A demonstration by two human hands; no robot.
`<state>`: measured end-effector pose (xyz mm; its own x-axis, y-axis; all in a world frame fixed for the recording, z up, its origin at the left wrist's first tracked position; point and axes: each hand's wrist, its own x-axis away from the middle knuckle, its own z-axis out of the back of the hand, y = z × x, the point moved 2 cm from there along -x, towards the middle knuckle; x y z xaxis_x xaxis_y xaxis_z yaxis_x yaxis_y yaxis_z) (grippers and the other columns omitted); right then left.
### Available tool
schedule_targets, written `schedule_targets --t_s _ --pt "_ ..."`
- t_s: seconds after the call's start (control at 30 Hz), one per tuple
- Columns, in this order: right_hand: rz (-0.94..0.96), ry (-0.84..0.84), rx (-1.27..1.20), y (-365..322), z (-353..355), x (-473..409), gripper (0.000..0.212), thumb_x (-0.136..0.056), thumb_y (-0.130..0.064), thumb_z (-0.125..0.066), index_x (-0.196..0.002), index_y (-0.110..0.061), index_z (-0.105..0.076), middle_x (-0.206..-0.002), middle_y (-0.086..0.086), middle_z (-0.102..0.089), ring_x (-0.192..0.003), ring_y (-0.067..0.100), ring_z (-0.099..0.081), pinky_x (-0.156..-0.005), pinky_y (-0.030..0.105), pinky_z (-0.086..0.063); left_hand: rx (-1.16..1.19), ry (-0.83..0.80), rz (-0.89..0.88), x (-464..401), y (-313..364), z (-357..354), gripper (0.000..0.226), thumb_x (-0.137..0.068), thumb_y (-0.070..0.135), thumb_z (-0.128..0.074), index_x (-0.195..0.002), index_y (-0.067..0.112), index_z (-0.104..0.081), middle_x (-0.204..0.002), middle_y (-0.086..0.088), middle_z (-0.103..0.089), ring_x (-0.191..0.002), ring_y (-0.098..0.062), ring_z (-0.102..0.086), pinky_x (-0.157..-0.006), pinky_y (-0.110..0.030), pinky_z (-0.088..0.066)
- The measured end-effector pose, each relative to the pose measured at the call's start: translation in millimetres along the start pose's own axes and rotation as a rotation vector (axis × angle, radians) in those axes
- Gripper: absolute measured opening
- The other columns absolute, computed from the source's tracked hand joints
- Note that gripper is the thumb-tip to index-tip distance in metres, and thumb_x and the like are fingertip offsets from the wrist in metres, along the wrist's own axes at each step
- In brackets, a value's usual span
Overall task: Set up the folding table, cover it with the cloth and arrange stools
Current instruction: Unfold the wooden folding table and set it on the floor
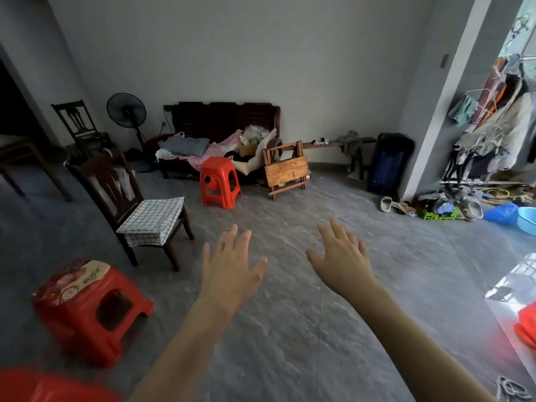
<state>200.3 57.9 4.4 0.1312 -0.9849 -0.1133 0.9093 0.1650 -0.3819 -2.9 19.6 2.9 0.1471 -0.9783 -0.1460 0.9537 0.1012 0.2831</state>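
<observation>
A folded wooden table point(285, 169) leans on its side against the dark sofa at the far wall. A folded white checked cloth point(152, 220) lies on the seat of a dark wooden chair point(116, 181) at the left. One red plastic stool point(219, 182) stands in front of the sofa. A second red stool point(87, 311) with a printed top is near me at the lower left, and a red edge point(526, 324) shows at the right border. My left hand point(232, 266) and right hand point(340, 256) reach forward over the floor, fingers spread, holding nothing.
A dark sofa point(226, 120) piled with bedding stands at the far wall, with a standing fan point(126, 111) and another chair point(78, 126) to its left. A clothes rack point(490, 134), shoes point(406, 206) and a blue basin point(528, 220) crowd the right side. Grey tiled floor point(290, 314) lies ahead.
</observation>
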Motion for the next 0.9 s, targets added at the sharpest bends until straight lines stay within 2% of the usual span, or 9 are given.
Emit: schedule_targets --t_s 0.17,0.47,0.67,0.9 --pt "-0.065 0.001 0.01 -8.9 -20.7 -44.7 0.064 -0.097 -0.05 -0.043 -0.152 -0.028 -0.019 -0.164 0.002 -0.005 -0.15 0.024 -0.006 -0.12 0.054 -0.011 0.04 -0.048 -0.077 -66.0 -24.6 -18.1 0.065 -0.095 0.055 -0.039 -0.152 0.033 -0.018 -0.163 0.004 -0.001 -0.149 -0.015 -0.002 -0.12 -0.044 0.0" --pt "-0.142 0.011 0.006 20.1 -26.1 -136.1 0.067 -0.096 -0.05 -0.045 -0.153 -0.028 -0.018 -0.164 0.001 0.0 -0.151 0.023 -0.002 -0.12 0.053 -0.008 0.02 -0.134 -0.168 -175.9 -19.5 -49.4 0.065 -0.096 0.056 -0.035 -0.153 0.034 -0.014 -0.163 0.004 0.003 -0.149 -0.016 0.002 -0.12 -0.046 -0.001" --pt "-0.125 0.018 -0.045 47.7 -25.4 -233.3 0.068 -0.096 -0.05 -0.046 -0.153 -0.028 -0.018 -0.164 0.001 -0.002 -0.15 0.023 -0.003 -0.12 0.053 -0.013 -0.014 -0.121 -0.179 -275.9 -8.7 -67.4 0.065 -0.096 0.057 -0.035 -0.153 0.033 -0.014 -0.163 0.003 0.003 -0.149 -0.017 0.002 -0.12 -0.048 -0.004" --pt "-0.068 -0.009 -0.086 76.6 -9.4 -369.5 0.071 -0.095 -0.05 -0.048 -0.155 -0.028 -0.016 -0.164 -0.001 0.0 -0.15 0.023 -0.002 -0.12 0.051 -0.014 -0.053 -0.1 -0.219 -408.0 35.8 -78.3 0.065 -0.097 0.057 -0.033 -0.153 0.032 -0.013 -0.163 0.004 0.001 -0.149 -0.017 0.002 -0.121 -0.047 -0.006"
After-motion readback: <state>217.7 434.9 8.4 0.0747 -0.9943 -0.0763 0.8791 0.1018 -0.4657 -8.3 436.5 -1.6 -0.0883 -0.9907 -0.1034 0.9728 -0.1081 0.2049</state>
